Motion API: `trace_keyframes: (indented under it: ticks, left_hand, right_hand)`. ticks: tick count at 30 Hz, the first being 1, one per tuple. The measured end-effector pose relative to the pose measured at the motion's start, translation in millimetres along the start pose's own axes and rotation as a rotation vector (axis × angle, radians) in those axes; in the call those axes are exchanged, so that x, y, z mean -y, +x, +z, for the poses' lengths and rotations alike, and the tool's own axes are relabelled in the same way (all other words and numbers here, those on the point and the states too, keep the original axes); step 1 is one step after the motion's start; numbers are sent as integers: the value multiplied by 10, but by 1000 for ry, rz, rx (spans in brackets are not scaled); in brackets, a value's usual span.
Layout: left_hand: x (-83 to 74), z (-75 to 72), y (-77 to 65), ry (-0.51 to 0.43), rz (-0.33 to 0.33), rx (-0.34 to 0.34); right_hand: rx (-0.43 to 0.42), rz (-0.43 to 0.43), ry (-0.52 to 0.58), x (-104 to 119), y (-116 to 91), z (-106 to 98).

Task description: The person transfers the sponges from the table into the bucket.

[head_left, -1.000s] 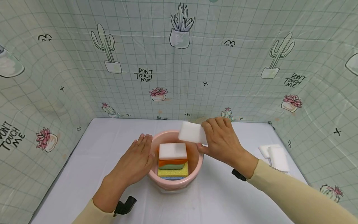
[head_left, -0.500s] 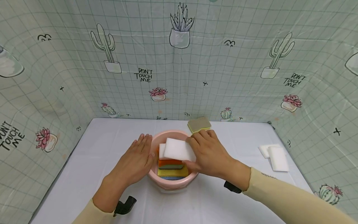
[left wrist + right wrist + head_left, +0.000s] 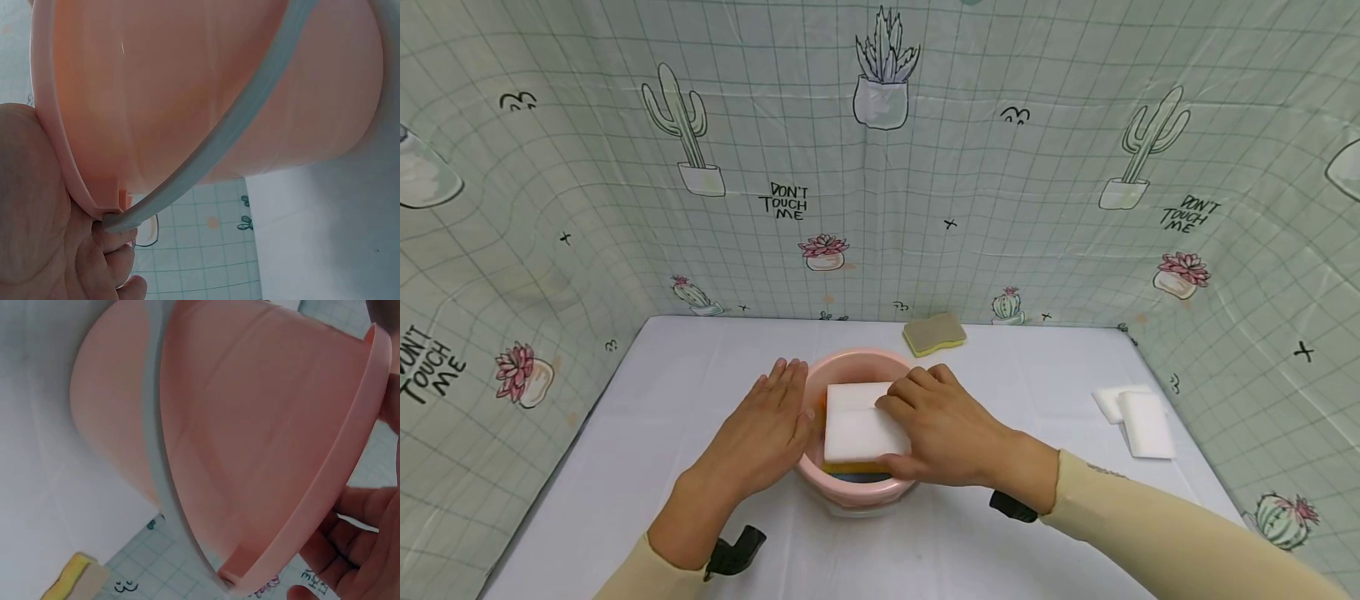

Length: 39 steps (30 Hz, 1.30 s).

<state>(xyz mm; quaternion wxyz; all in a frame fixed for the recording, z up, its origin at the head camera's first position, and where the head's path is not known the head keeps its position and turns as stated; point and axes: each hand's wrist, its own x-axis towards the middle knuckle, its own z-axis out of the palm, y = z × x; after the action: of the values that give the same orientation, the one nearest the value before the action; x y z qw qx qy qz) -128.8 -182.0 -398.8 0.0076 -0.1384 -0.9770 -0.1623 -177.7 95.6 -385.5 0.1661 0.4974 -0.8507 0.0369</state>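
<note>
A pink bucket (image 3: 860,498) with a grey handle (image 3: 225,131) stands on the white-covered table. Low inside it, my right hand (image 3: 943,429) grips the right side of a white sponge (image 3: 859,437), thumb at the near edge and fingers on the far side. Another white sponge (image 3: 852,395) lies just behind that one, partly covered. Beneath, edges of a yellow sponge (image 3: 853,468) and a blue one (image 3: 859,478) show. My left hand (image 3: 763,433) rests against the bucket's left rim, fingers straight. The right wrist view shows my fingers (image 3: 334,550) reaching over the rim, the held sponge hidden.
Behind the bucket, a yellow sponge with a greyish top (image 3: 935,332) lies near the table's back edge. Two white sponges, one (image 3: 1147,425) overlapping the other (image 3: 1108,405), lie on the right. A patterned cloth (image 3: 880,208) hangs around the back and sides.
My right hand has carried the white sponge left and down into the bucket, over the coloured sponges. The yellow sponge behind has come into view. My left hand has stayed put.
</note>
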Motion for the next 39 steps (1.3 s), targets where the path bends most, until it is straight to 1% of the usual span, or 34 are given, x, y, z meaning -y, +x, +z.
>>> trace_keyframes:
  ticks: [3,6,10,14,19,23,26,30,32,35,37,39]
  left_hand:
    - [1,8,1,-7,5,-7]
    - [4,18,5,-6,6,-7]
    - [1,25,14,1,3,-5]
    - [-2,18,10,-4,0,0]
    - [-7,1,-8,-16,-9,-2]
    - [-12,-1,-12,-14,-5,-8]
    - [-14,4,-10,-11,-3,-11]
    - [-13,11,-6,-9,2,-10]
    - [-13,13,-4,-8,4,-8]
    - [-11,10,-3,-7,4,-8]
    - [-10,6,-3,-5,3,-10]
    - [-9,5,-4,-5,3,-13]
  right_hand:
    - [19,-23,-17,-4,-8,0]
    - [33,-23,-26,-13,-23,-1]
    - [40,6,-37,-21,-57,4]
    - [23,55,-42,-43,-104,30]
    - [-31,102,-56,-73,-160,75]
    - [-92,118,-87,-112,-220,89]
    - [-145,154,-100,-175,-294,86]
    - [-212,246,-121,-344,-478,77]
    - [-245,297,-150,-464,-615,85]
    - [-290,362,-222,-673,-868,129]
    - [-296,405,-274,-809,-1063,173]
    - [-269,462,-313,-922,-1275,215]
